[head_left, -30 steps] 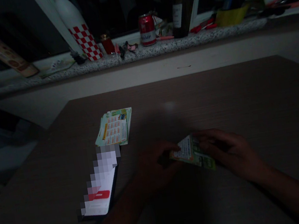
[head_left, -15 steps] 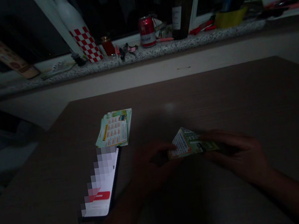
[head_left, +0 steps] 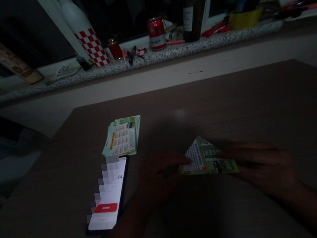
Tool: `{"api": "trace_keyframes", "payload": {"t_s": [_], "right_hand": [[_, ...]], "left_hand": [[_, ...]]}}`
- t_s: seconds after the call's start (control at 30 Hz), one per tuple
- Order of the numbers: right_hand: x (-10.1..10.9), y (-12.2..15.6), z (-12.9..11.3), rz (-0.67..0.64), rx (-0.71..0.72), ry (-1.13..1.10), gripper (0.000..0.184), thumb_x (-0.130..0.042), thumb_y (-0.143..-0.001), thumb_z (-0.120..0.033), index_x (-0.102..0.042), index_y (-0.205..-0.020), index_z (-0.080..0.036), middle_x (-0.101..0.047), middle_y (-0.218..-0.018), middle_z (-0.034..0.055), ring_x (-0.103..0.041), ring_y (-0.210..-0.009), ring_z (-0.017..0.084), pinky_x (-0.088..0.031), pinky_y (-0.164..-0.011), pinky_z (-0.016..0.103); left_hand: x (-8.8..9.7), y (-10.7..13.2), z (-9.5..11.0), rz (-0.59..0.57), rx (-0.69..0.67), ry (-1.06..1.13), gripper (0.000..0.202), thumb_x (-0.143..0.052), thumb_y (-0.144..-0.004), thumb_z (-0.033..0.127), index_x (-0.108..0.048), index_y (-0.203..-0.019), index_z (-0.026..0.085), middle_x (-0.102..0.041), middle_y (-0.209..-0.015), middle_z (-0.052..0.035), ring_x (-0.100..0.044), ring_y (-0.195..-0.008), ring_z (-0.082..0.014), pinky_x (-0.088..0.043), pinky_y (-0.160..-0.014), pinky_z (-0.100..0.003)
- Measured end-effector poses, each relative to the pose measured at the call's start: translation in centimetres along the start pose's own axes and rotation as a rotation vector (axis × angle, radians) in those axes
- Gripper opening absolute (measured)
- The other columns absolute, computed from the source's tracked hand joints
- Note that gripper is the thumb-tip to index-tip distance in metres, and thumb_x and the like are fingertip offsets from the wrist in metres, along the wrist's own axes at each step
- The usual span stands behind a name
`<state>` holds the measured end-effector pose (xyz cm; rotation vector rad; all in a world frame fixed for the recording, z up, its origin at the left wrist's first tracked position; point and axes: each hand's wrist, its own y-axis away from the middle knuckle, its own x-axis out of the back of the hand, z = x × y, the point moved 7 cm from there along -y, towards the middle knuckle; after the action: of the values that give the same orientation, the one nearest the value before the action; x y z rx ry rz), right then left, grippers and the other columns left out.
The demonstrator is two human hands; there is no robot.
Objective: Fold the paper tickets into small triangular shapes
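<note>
Left hand (head_left: 159, 174): we see it pinching the left end of the folded paper (head_left: 208, 163), thumb on the printed face; shadow hides the other fingertips.
Folded paper: between both hands, over the near middle of the brown table (head_left: 159, 105), its far edge rising to a point.
Folding so far: the sloped sides seem already formed; we cannot tell whether any creases are left.
Right hand (head_left: 266, 164): it holds the paper's right end, fingers close together, thumb hard to make out.
Phone (head_left: 112, 191): lit, near left, just beside the left forearm (head_left: 124, 227); we judge it the likeliest obstacle.
Sheet stack (head_left: 122, 138): just beyond the phone, top sheet flat and unfolded.
Windowsill (head_left: 81, 78): far side; left to right, we find a checkered bottle (head_left: 86, 34), red can (head_left: 156, 33), dark labelled container (head_left: 195, 16) and yellow holder (head_left: 246, 18).
</note>
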<state>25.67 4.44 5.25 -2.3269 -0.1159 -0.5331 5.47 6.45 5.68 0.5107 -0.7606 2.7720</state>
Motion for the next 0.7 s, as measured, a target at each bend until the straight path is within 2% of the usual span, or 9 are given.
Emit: {"api": "trace_keyframes", "payload": {"t_s": [0.17, 0.47, 0.7], "right_hand": [[0.3, 0.3, 0.2, 0.006, 0.010, -0.020, 0.032, -0.069, -0.078, -0.007, -0.076, -0.100, -0.029, -0.077, -0.084, 0.0026, -0.074, -0.074, 0.018, -0.061, -0.059, 0.022], [0.4, 0.4, 0.6, -0.012, 0.000, -0.078, 0.034, -0.071, -0.077, -0.008, -0.076, -0.099, -0.033, -0.077, -0.083, -0.0010, -0.073, -0.070, 0.014, -0.061, -0.058, 0.019], [0.3, 0.7, 1.1, 0.016, -0.092, -0.132, 0.038, -0.074, -0.072, -0.006, -0.076, -0.097, -0.035, -0.078, -0.085, -0.0026, -0.074, -0.067, 0.014, -0.061, -0.056, 0.017]], "left_hand": [[-0.3, -0.1, 0.3, -0.063, -0.109, -0.046, 0.027, -0.062, -0.073, 0.003, -0.076, -0.084, 0.023, -0.077, -0.080, -0.0016, -0.072, -0.072, -0.0145, -0.057, -0.065, -0.021], [-0.5, -0.1, -0.1, -0.136, -0.142, -0.010, 0.018, -0.062, -0.083, 0.015, -0.076, -0.089, 0.025, -0.077, -0.081, -0.0014, -0.072, -0.072, -0.0150, -0.057, -0.064, -0.023], [-0.2, 0.0, -0.2, -0.079, -0.122, 0.048, 0.020, -0.072, -0.076, 0.013, -0.076, -0.091, 0.024, -0.077, -0.081, -0.0010, -0.072, -0.073, -0.0150, -0.057, -0.064, -0.021]]}}
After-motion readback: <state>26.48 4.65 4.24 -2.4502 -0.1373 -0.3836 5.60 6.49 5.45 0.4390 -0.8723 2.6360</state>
